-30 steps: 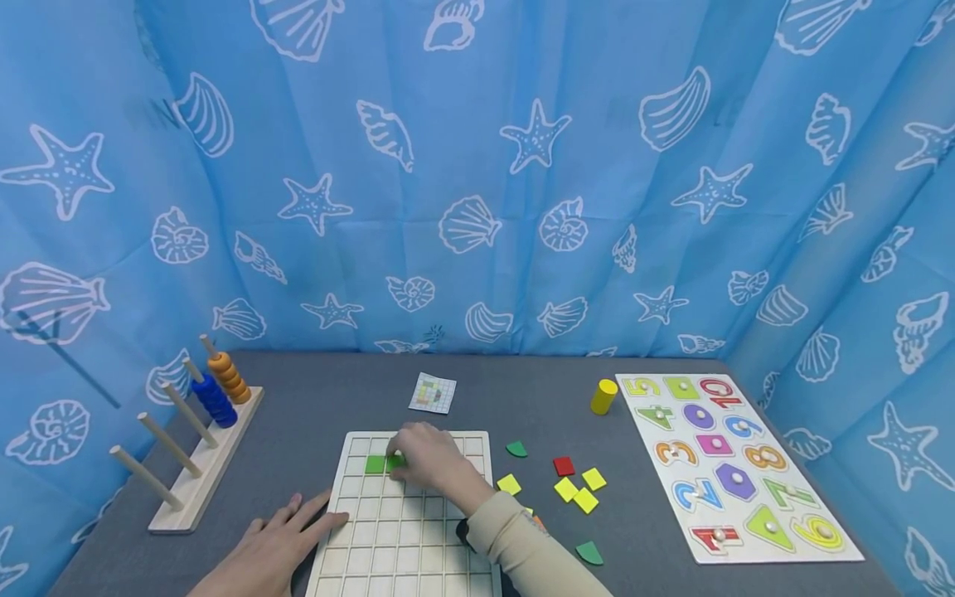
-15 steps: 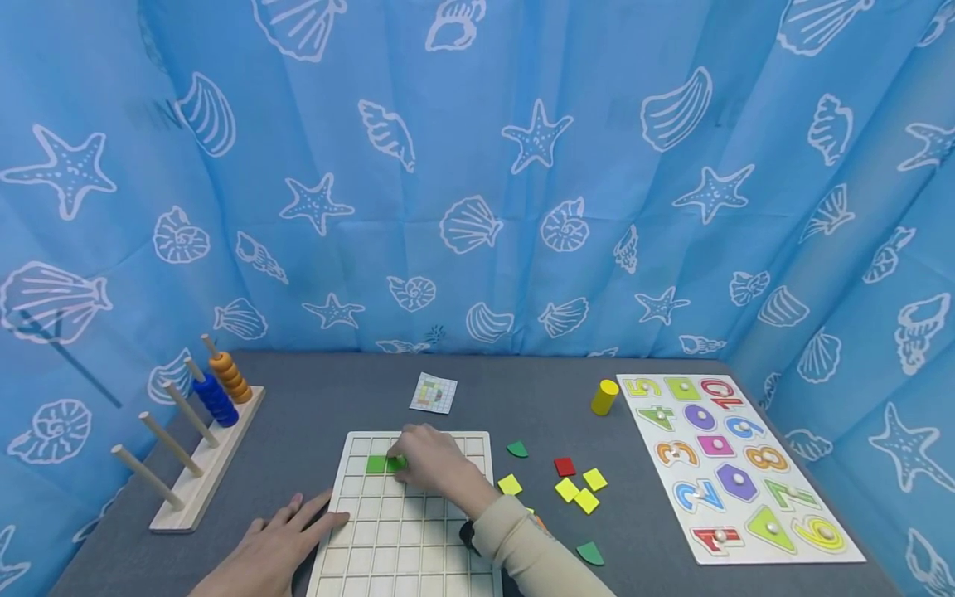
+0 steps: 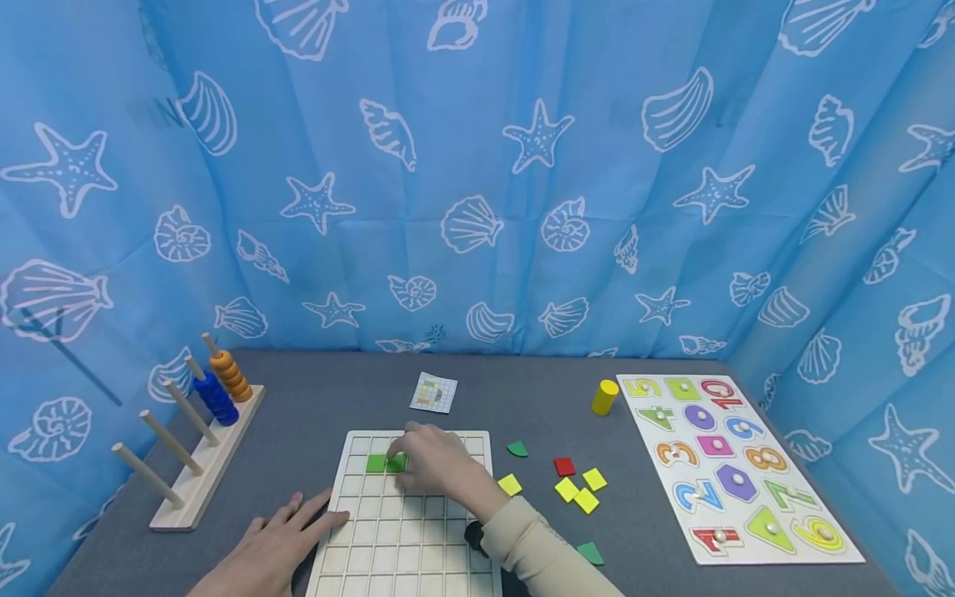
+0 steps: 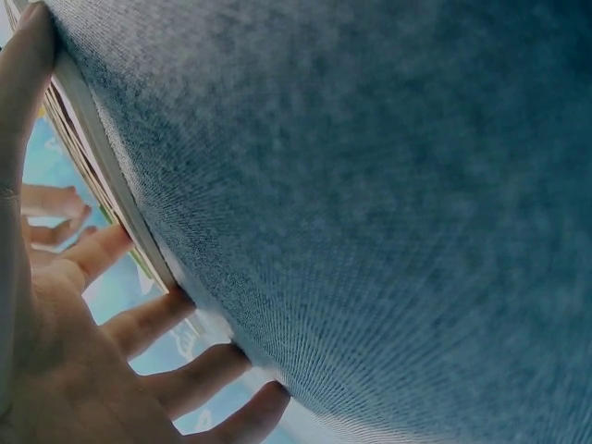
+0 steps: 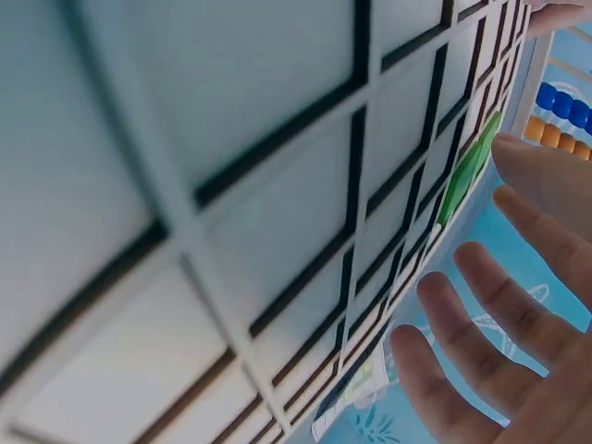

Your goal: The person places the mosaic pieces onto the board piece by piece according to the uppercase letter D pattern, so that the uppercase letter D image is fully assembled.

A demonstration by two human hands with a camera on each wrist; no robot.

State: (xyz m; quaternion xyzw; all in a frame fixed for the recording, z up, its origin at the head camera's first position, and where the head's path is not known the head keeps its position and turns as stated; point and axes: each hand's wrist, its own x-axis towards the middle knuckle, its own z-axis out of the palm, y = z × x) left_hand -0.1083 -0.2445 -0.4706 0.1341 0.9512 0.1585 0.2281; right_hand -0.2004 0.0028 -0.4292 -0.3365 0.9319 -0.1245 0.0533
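Two flat green square tiles lie side by side on the grid board, close to its far edge: the left tile (image 3: 375, 463) fully in sight, the right tile (image 3: 398, 463) partly covered by a hand. The pale, lined grid board (image 3: 395, 535) lies flat. The right hand (image 3: 433, 464) reaches over it from its right side; the right-wrist view shows the fingers apart and fairly straight, pinching nothing, the thumb and index tips at the right tile, though whether they touch it cannot be told. The left hand (image 3: 279, 535) is spread along the board's left edge, thumb touching it.

Right of the board lie yellow tiles (image 3: 586, 501), a red tile (image 3: 564, 467) and two green quarter-round pieces (image 3: 516, 448). Beyond the board's far edge is a small pattern card (image 3: 448, 398). Farther right of the board stand a yellow cylinder (image 3: 604, 399) and, past it, a number puzzle (image 3: 669, 478); well left of the board is a peg rack (image 3: 222, 452) with orange beads (image 3: 230, 377) and blue beads (image 3: 215, 400).
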